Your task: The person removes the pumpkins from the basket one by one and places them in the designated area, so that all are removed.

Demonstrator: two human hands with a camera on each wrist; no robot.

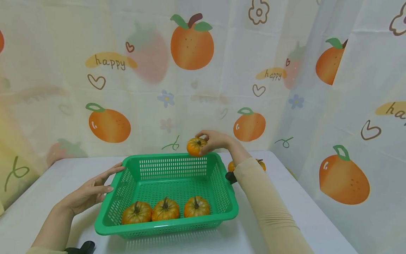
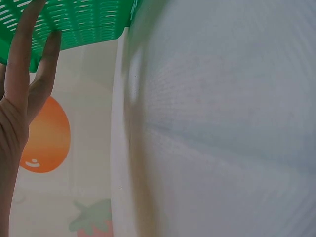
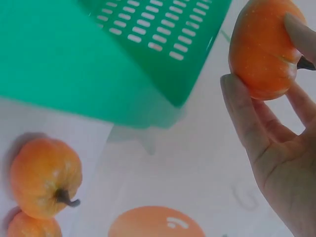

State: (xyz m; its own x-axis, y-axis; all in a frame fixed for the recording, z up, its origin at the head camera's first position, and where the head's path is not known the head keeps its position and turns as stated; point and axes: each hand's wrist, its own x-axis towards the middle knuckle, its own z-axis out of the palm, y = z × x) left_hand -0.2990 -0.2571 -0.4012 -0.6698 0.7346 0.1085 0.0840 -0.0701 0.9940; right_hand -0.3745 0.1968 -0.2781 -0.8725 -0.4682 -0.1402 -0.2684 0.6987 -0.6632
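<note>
A small orange pumpkin (image 1: 195,146) is pinched between the thumb and fingers of my right hand (image 1: 215,141), above the far rim of a green plastic basket (image 1: 177,183). In the right wrist view the held pumpkin (image 3: 264,49) shows its dark stem pointing right. My left hand (image 1: 92,190) touches the basket's left side with its fingers extended; in the left wrist view those fingers (image 2: 47,69) lie against the slotted wall. Inside the basket, along its near side, sit three pumpkins: a left one (image 1: 137,213), a middle one (image 1: 165,209) and a right one (image 1: 197,206).
Right of the basket, partly hidden by the right forearm, more pumpkins (image 3: 47,177) rest on the white table (image 1: 304,218). A fruit-printed curtain (image 1: 203,106) hangs behind the table and along its right side.
</note>
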